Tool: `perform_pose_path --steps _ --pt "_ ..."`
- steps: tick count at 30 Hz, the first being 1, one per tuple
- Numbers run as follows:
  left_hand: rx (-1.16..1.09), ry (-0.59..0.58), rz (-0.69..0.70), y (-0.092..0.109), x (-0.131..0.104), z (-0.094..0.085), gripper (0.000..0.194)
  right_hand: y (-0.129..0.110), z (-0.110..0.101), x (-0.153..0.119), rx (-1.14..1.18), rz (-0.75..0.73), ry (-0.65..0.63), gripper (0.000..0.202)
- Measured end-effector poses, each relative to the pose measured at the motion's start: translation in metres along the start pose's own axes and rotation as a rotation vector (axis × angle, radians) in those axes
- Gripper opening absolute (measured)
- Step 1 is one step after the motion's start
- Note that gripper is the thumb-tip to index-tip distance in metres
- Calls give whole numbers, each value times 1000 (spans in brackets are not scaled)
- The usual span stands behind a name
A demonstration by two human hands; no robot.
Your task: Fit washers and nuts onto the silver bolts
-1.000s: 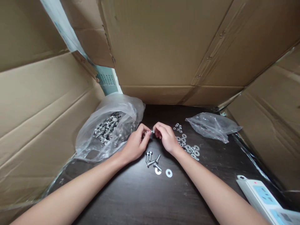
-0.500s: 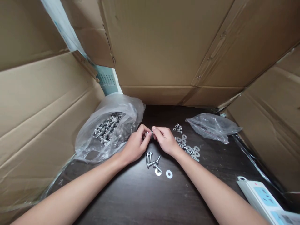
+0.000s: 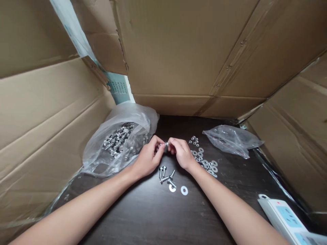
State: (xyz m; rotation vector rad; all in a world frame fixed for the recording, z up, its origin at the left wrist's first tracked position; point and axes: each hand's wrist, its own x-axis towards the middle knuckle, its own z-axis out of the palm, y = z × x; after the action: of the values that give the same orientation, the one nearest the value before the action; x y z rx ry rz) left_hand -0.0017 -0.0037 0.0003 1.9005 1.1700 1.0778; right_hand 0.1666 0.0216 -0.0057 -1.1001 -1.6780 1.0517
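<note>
Between the fingertips of both hands is a small silver bolt [image 3: 167, 144], with what looks like a washer or nut on it. My left hand [image 3: 148, 156] pinches one end between thumb and finger. The fingers of my right hand [image 3: 182, 153] are curled closed at the other end; the exact contact is partly hidden. Below the hands lie several loose bolts [image 3: 164, 172], one resting on a flat washer. Another flat washer [image 3: 184, 190] lies apart to their right. Beside my right wrist spread several washers [image 3: 214, 163] and other small hardware, with several nuts [image 3: 194, 139] behind.
An open clear plastic bag [image 3: 92, 149] full of bolts stands on the left. A flattened plastic bag [image 3: 230, 137] lies at the back right. A white power strip [image 3: 286, 212] sits front right. Cardboard walls [image 3: 184, 51] enclose the dark tabletop [image 3: 143, 211].
My right fingers have shifted slightly right, so more of the bolt and the piece on it shows between the hands. My left hand keeps its pinch. The camera view has tilted slightly.
</note>
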Motion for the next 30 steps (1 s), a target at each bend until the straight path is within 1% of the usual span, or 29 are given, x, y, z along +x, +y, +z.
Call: perform_pose_path --steps 3,5,13,22,26,30 --pt "12 0 -7 0 0 0 13 -1 -1 0 38 -8 -15 28" --pt "26 2 -8 -1 0 0 13 -2 -2 1 14 -8 -35 22" --pt "34 -6 -11 -4 1 0 11 -3 2 1 -92 -36 -27 28" --pt "17 -21 13 -4 1 0 11 -3 2 1 -90 -33 -59 31" --pt "28 -15 9 -5 1 1 10 -3 1 1 -70 -41 -59 30" --pt "11 -17 -14 -6 1 2 10 -3 1 2 -52 -18 -45 25"
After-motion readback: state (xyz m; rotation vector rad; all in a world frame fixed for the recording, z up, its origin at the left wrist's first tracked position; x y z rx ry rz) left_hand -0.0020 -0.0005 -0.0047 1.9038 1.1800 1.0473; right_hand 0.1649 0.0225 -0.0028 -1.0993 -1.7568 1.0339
